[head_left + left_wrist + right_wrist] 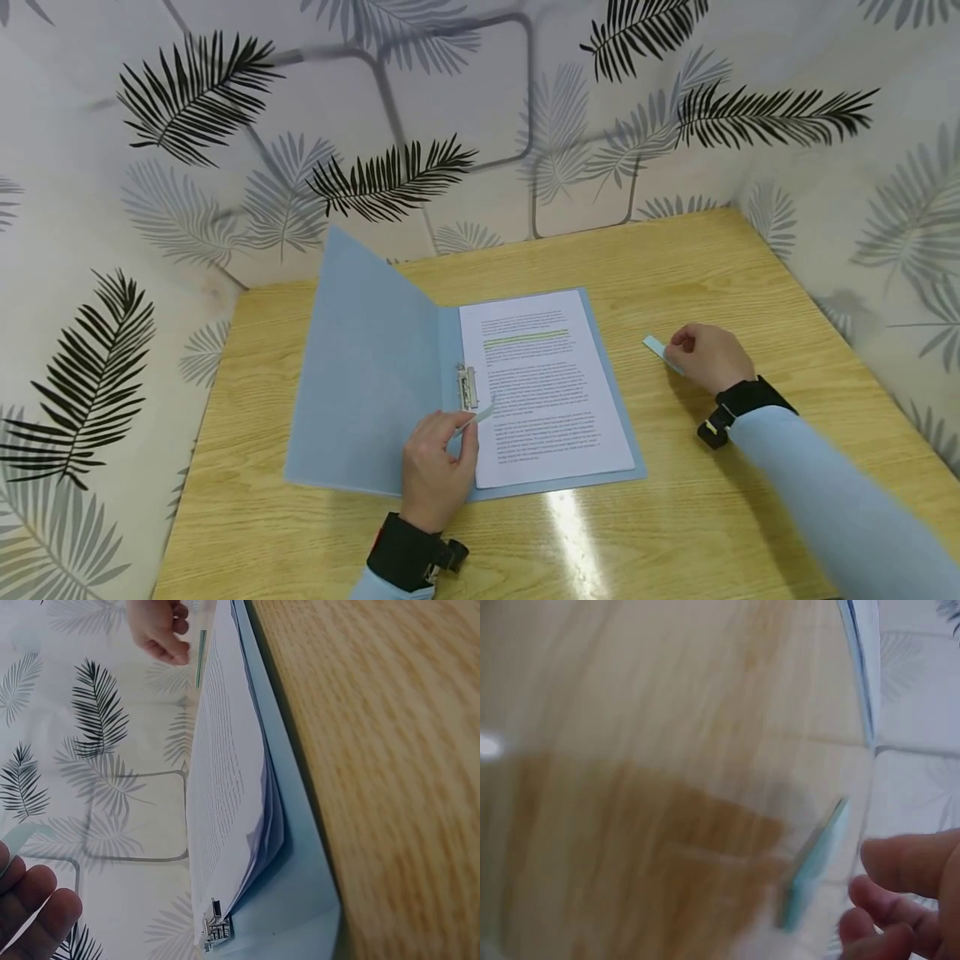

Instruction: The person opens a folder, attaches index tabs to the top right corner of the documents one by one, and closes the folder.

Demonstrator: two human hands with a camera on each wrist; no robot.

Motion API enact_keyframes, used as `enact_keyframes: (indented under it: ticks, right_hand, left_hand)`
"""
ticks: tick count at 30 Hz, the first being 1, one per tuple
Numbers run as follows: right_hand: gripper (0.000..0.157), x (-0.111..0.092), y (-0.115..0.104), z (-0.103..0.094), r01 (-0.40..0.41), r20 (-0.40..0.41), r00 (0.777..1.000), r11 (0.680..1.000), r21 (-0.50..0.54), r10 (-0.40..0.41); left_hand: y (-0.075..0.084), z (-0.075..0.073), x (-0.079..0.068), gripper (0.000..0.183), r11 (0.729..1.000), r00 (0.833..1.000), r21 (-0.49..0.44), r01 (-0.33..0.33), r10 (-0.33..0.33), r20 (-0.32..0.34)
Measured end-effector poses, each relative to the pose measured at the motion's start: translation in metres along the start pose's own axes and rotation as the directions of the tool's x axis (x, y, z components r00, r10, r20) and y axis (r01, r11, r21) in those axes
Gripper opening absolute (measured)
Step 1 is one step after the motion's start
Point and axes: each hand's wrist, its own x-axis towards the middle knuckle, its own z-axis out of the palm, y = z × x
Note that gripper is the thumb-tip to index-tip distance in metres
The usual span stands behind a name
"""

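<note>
A blue folder (367, 375) stands open on the table, its left cover raised. Printed sheets (536, 433) lie in its right side, with a metal clip (467, 388) at their left edge and a yellow-green highlighted line near the top. Between thumb and fingers my left hand (435, 471) pinches a thin pale translucent strip (483, 412) above the lower left of the page. My right hand (712, 358) hovers with loosely curled fingers beside a narrow pale green pad of strips (817, 859), a gap showing between them in the right wrist view.
The wooden table (622, 533) carries the folder in its middle. A wall covering with leaf prints (465, 100) rises behind and along both sides. Black bands with small cameras (716, 425) sit on both wrists.
</note>
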Motion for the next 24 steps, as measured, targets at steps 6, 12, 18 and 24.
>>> enact_keyframes:
  ticks: [6,12,18,24]
  right_hand:
    - [0.016,-0.026,-0.070,0.012,0.246,0.049,0.966,0.959,0.139,-0.255]
    - [0.022,-0.051,-0.146,0.039,0.387,0.184,0.866,0.855,0.344,-0.466]
    - [0.038,-0.061,-0.176,0.066,0.292,0.264,0.853,0.831,0.473,-0.449]
    - [0.032,-0.064,-0.183,0.075,0.227,0.259,0.871,0.810,0.540,-0.416]
  left_hand:
    - [0.001,0.002,-0.001,0.006,1.000,1.000,-0.003,-0.021,0.021,0.003]
    - [0.001,0.005,0.000,0.008,0.998,0.998,0.009,-0.062,0.062,-0.026]
    - [0.006,0.010,0.001,0.008,0.989,0.991,0.079,-0.124,0.128,-0.035]
    - [0.008,0.015,0.000,0.007,0.975,0.982,0.138,-0.175,0.184,-0.050]
